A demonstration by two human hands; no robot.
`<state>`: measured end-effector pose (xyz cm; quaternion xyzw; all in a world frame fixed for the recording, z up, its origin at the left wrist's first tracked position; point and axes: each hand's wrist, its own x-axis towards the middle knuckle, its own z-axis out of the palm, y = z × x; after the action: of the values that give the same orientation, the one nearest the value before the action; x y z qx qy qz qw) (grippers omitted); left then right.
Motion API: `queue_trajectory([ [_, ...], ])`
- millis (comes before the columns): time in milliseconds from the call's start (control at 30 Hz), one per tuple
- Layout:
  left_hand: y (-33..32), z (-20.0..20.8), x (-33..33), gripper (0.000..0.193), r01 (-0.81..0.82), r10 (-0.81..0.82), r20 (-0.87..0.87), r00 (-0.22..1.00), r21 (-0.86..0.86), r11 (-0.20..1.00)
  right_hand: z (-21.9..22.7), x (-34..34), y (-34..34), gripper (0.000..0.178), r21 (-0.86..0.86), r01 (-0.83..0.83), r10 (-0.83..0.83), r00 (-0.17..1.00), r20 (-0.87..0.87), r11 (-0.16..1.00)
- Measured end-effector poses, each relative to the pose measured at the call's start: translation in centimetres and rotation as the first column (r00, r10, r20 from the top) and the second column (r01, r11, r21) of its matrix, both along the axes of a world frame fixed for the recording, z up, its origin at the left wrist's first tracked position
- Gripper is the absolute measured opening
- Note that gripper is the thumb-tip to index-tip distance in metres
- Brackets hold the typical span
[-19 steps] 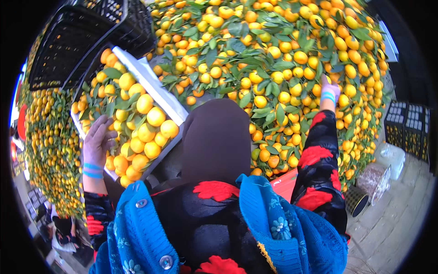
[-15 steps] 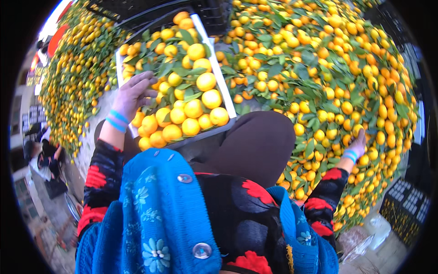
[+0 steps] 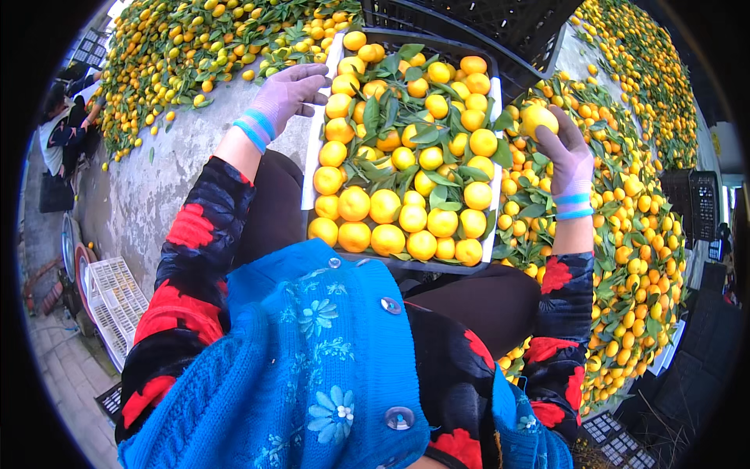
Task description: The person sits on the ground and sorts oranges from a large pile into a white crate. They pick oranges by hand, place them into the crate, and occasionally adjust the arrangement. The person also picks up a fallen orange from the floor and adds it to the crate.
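Note:
My right hand (image 3: 570, 155), in a thin purple glove with blue cuff bands, grips a mandarin (image 3: 538, 121) just beyond the right edge of a dark crate. White sheets line the crate's sides; the left white liner (image 3: 314, 160) stands up along its edge. Inside, mandarins (image 3: 384, 205) with green leaves form rows around the border, while leafy fruit fills the middle. Gloved the same way, my left hand (image 3: 287, 102) hovers beside the crate's far left side, fingers apart and holding nothing.
A large heap of leafy mandarins (image 3: 625, 258) spreads on my right, another heap (image 3: 195, 47) lies far left. Black crates (image 3: 484, 35) stand right behind the filled one. A person (image 3: 66, 129) sits at the far left, and a white plastic rack (image 3: 117, 301) is at lower left.
My right hand has come up from the heap at right to the crate with a mandarin. The view has turned right. My left hand has moved from over the fruit to outside the crate's left edge.

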<state>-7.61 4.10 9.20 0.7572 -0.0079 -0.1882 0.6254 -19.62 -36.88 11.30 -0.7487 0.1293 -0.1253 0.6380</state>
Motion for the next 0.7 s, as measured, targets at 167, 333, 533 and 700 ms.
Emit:
queue_trajectory([
  [167, 1.1, -3.0, 5.5, 0.043, -0.062, -0.023, 0.284, 0.959, 0.286, 0.956, -3.3, 11.4, 8.9, 0.061, -0.266, -0.124, 0.130, 0.992, 0.004, 0.956],
  [333, -1.6, -5.1, 10.5, 0.040, -0.113, -0.207, 0.492, 0.846, 0.544, 0.831, -8.5, 19.8, 13.9, 0.059, -0.197, -0.105, 0.111, 0.994, 0.019, 0.975],
  [533, -3.3, -8.6, 14.3, 0.045, -0.171, -0.315, 0.647, 0.695, 0.574, 0.801, -11.6, 23.4, 17.8, 0.059, -0.229, -0.084, 0.103, 0.992, 0.072, 0.970],
  [700, -3.0, -10.4, 15.4, 0.046, -0.206, -0.239, 0.648, 0.723, 0.533, 0.821, -12.4, 23.1, 17.7, 0.054, -0.073, -0.047, 0.062, 0.971, 0.233, 0.996],
])
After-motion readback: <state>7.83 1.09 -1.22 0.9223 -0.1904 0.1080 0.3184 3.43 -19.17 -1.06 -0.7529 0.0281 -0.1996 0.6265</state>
